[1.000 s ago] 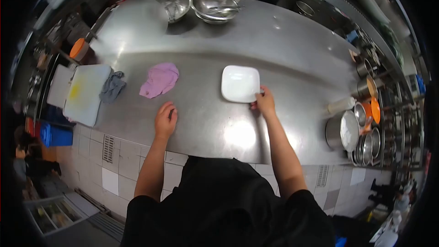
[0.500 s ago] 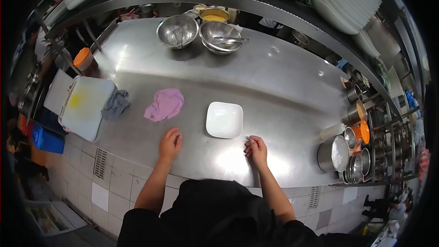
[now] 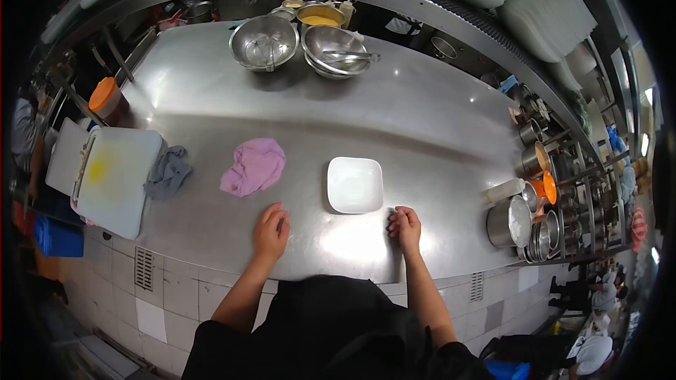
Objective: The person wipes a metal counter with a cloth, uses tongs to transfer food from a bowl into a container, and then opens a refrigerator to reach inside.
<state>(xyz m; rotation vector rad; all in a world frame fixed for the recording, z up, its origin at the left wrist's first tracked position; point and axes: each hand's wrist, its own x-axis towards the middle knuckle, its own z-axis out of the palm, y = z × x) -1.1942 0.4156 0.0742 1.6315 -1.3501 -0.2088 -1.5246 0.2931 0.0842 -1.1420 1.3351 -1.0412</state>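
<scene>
Right hand [image 3: 406,228] has come off the white dish [image 3: 355,185] since a second ago. Dish sits flat on the steel table [image 3: 436,169], just apart from that hand, between its 10 and 11 o'clock. Right fingers curled; can't tell if tips meet. Left hand [image 3: 270,233]: thumb and fingers slightly apart, nothing seen in it, pink cloth [image 3: 253,167] near its 12. Step reads as dish set down; any regrip would call for right fingers opening toward 10.
</scene>
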